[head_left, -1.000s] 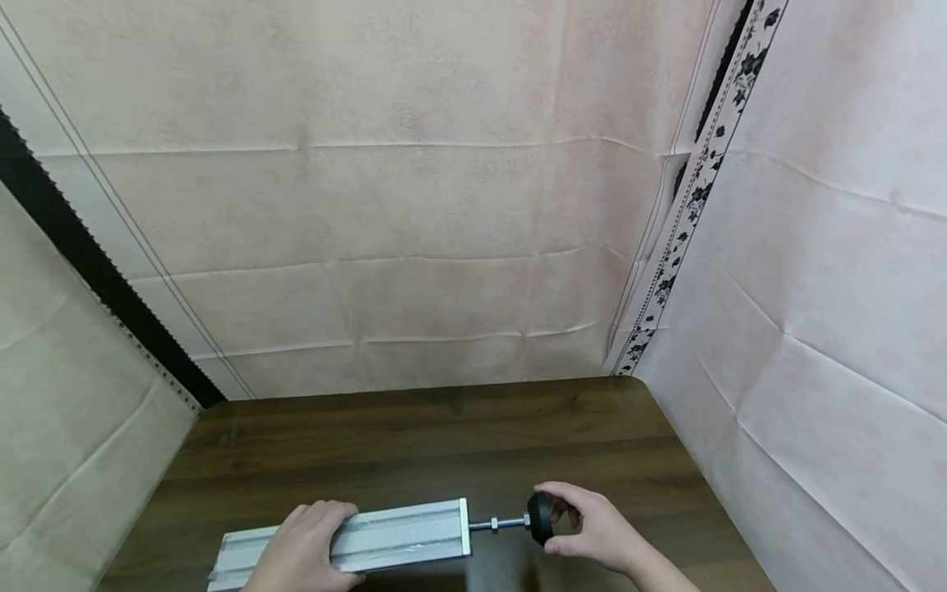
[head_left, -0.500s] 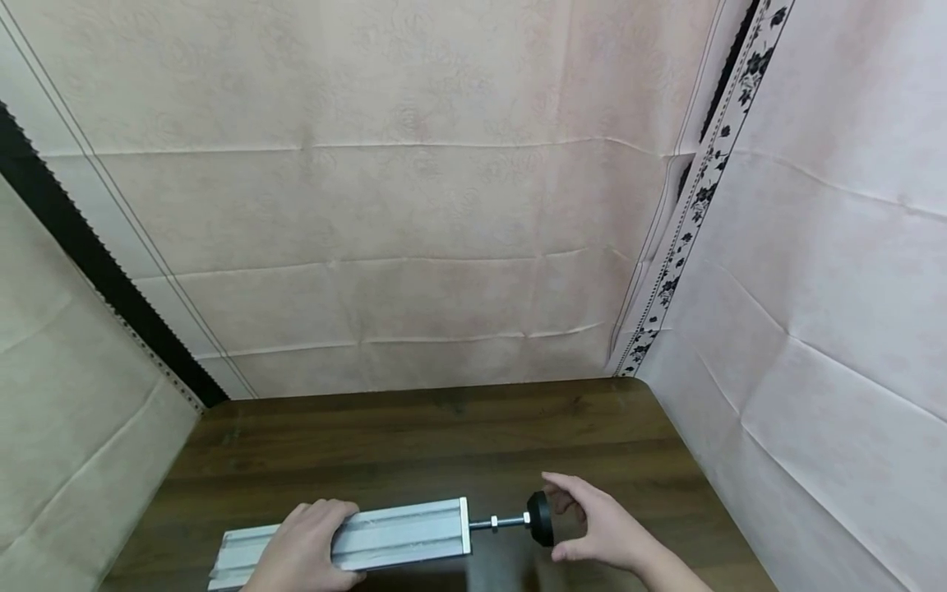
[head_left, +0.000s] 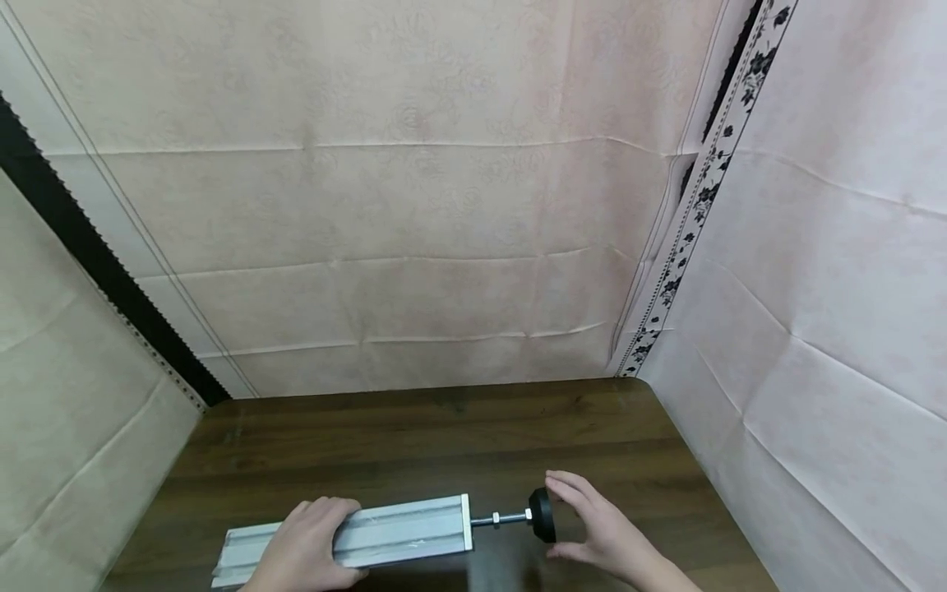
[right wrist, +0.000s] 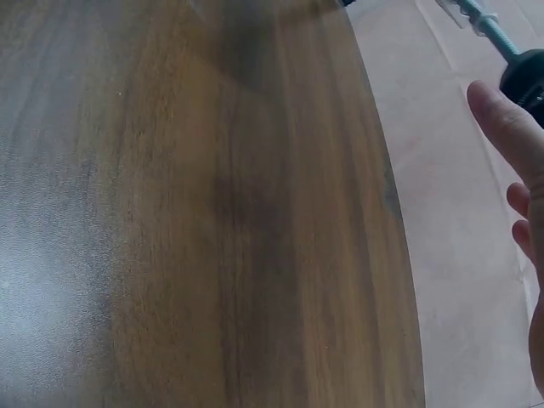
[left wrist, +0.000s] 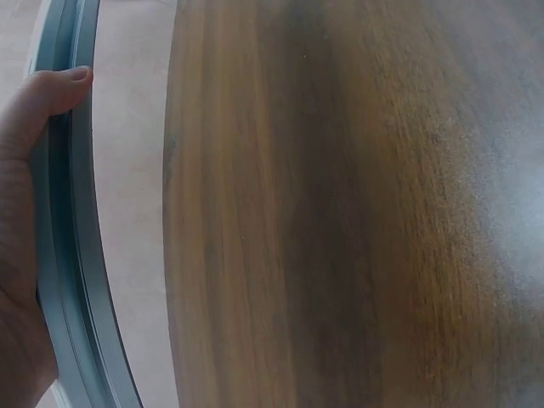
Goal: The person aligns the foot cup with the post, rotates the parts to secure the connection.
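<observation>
Head view is showing the left hand nearest, its grip clasping the bar left of the bar's middle. Silver and grooved, the bar is lying crosswise, its right end slanting slightly away. Left wrist view is showing the thumb pressing along the bar's edge, with the bar standing out against the cloth, so it is being held above the counter. From the bar's right end a threaded rod is sticking out, carrying two nuts and, at its tip, a black foot. Farther right of the bar, the right hand is hovering round the foot, its grip spread, thumb below and fingers above; whether a fingertip is touching the foot, I cannot tell. Under the bar and reaching beyond it, the brown wood-grain counter is reflecting some light. Beyond the bar, creased pale cloth is hanging, with a black strip running off to the bar's left and a floral band to its right.
</observation>
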A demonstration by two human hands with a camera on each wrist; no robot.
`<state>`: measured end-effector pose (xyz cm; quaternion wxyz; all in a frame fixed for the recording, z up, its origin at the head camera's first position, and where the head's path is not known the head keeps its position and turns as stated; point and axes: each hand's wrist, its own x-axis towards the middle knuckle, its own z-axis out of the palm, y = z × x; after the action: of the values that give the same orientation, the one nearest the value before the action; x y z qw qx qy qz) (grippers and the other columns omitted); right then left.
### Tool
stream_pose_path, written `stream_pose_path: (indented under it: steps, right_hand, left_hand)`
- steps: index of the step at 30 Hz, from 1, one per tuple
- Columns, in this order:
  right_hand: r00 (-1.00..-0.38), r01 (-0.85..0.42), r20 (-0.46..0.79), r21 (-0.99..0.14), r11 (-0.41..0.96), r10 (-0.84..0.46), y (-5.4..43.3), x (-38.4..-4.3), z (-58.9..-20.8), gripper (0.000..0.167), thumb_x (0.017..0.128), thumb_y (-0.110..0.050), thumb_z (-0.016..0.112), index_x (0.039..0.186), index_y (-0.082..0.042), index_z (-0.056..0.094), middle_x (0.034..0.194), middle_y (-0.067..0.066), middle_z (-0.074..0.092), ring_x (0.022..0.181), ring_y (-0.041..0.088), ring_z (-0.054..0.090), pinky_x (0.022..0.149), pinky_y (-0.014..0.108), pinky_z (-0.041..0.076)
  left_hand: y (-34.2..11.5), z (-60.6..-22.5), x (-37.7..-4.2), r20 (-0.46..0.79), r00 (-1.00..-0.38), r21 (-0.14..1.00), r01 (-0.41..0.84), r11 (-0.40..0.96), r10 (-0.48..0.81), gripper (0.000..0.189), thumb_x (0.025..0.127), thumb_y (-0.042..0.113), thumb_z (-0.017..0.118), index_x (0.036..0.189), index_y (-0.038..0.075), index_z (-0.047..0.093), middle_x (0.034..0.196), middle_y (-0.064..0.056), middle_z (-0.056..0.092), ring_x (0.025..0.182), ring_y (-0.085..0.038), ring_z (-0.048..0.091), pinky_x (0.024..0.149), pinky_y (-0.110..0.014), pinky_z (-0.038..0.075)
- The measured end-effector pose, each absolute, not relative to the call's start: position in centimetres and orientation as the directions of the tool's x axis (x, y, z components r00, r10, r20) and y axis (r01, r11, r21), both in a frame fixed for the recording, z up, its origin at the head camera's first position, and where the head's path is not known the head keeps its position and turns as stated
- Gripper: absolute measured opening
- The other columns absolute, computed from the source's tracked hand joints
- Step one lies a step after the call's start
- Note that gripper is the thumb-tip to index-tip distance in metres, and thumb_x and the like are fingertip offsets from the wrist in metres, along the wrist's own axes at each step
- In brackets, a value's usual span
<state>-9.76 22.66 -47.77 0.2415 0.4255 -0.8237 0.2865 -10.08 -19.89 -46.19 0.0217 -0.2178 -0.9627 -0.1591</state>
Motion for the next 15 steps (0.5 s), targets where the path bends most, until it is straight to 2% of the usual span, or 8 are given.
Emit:
stream_pose_path:
  steps: [3,9,13,15]
  right_hand:
    - [-0.497,-0.852,0.668,-0.254,0.457,-0.554,22.53,-9.8,-47.82,0.08,0.073,-0.04,0.077,0.133,0.001,0.044,0.132,0.016,0.047,0.118,0.015,0.049,0.097,0.016,0.034]
    - [-0.479,-0.865,0.691,-0.265,0.427,-0.541,22.07,-9.7,-47.55,0.074,0.075,-0.037,0.076,0.131,0.001,0.046,0.131,0.014,0.048,0.116,0.015,0.051,0.086,0.017,0.044]
    - [-0.499,-0.855,0.679,-0.285,0.434,-0.538,21.87,-9.48,-47.29,0.068,0.076,-0.037,0.074,0.13,-0.004,0.049,0.129,0.014,0.05,0.113,0.014,0.052,0.076,0.016,0.047]
    - [-0.529,-0.84,0.659,-0.32,0.438,-0.534,21.82,-9.34,-47.17,0.068,0.075,-0.035,0.076,0.131,-0.007,0.05,0.128,0.013,0.05,0.111,0.013,0.053,0.07,0.015,0.047]
  left_hand:
    - [-19.78,-46.23,-10.06,0.138,-0.902,0.287,0.431,0.855,0.409,0.064,0.061,0.06,0.076,0.107,0.018,0.062,0.099,0.011,0.059,0.089,-0.01,0.054,0.078,-0.039,0.042]
    - [-19.64,-46.11,-9.99,0.122,-0.905,0.299,0.426,0.854,0.408,0.065,0.061,0.059,0.077,0.108,0.017,0.062,0.1,0.011,0.058,0.089,-0.011,0.054,0.078,-0.039,0.042]
    - [-19.61,-46.12,-10.01,0.118,-0.903,0.307,0.429,0.85,0.414,0.066,0.062,0.064,0.074,0.108,0.019,0.062,0.1,0.012,0.058,0.089,-0.01,0.053,0.077,-0.038,0.042]
    - [-19.62,-46.14,-9.99,0.116,-0.902,0.305,0.43,0.85,0.415,0.066,0.062,0.066,0.073,0.108,0.019,0.061,0.1,0.012,0.058,0.089,-0.01,0.053,0.077,-0.038,0.042]
